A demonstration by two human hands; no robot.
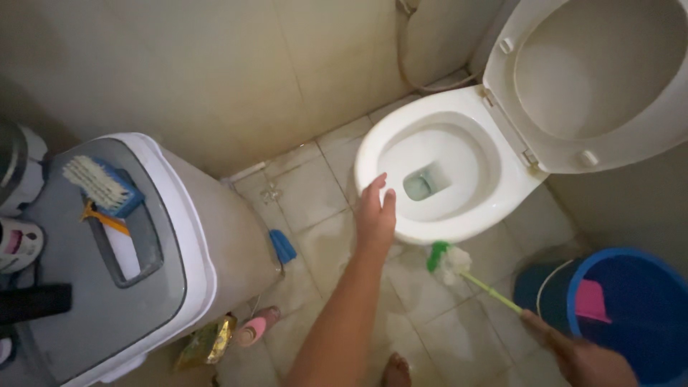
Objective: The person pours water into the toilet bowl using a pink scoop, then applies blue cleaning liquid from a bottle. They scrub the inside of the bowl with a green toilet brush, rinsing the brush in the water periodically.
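left arm stretches long up the middle of the view, bare forearm straight, wrist level. the left hand (376,213) is flat and palm down, fingers together and pointing away, thumb tucked along the side, nothing gripped in it. down at the lower right the right hand (566,344) comes in from the corner, only partly in view, back of the hand up, fingers curled tight into a closed grip, wrist bent a little inward. the two hands sit well apart, left far ahead of the right. a bare foot (396,371) shows at the bottom edge, between the arms.
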